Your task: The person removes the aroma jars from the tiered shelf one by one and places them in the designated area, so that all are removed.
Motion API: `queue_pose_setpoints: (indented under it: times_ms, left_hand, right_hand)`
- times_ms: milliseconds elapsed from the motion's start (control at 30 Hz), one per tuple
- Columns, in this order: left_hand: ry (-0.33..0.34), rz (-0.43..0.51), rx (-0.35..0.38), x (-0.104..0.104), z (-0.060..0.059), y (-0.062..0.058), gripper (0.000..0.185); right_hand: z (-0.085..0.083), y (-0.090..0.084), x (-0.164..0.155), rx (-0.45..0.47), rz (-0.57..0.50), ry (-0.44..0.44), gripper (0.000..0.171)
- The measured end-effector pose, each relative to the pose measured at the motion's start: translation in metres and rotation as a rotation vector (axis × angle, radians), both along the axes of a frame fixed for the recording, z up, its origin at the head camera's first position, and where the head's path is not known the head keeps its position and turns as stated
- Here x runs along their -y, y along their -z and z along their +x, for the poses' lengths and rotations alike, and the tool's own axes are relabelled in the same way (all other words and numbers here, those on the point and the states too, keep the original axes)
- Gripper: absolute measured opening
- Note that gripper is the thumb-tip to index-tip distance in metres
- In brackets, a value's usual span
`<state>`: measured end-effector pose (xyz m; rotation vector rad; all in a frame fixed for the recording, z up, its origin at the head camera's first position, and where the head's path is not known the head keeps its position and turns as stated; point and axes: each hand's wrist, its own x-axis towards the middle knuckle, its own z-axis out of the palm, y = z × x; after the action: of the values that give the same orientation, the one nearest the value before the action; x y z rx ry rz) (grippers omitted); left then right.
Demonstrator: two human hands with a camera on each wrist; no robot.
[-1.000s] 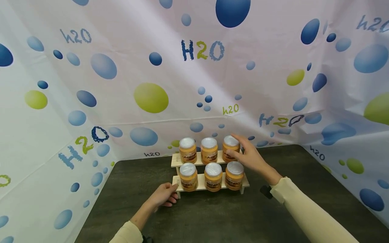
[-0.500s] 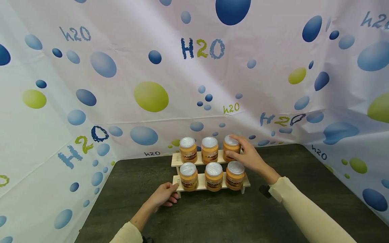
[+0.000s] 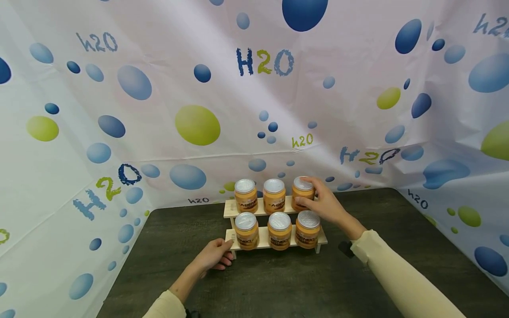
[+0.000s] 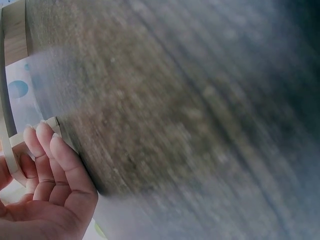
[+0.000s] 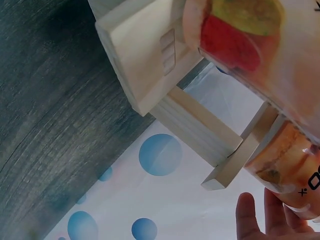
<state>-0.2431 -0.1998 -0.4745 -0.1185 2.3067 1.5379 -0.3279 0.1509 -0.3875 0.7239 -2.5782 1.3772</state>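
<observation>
My right hand (image 3: 324,204) fingers curl around the orange silver-lidded jar (image 3: 302,194) on the stepped wooden rack's (image 3: 258,240) top tier; left hand (image 3: 214,255) steadies its corner, fingers relaxed. A careless lift could topple neighbouring jars.

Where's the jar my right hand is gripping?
In the head view, the jar sits at the right end of the wooden rack's upper shelf, gripped by the right hand.
</observation>
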Motion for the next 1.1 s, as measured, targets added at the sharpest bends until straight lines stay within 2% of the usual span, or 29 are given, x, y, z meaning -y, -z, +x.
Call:
queue_pose_setpoints:
  times_ms: [1100]
  left_hand:
    - [0.024,0.000,0.015,0.0006,0.0015,-0.0045,0.048]
  right_hand:
    - [-0.0041,0.0021,-0.0012,0.005,0.018,0.033,0.060]
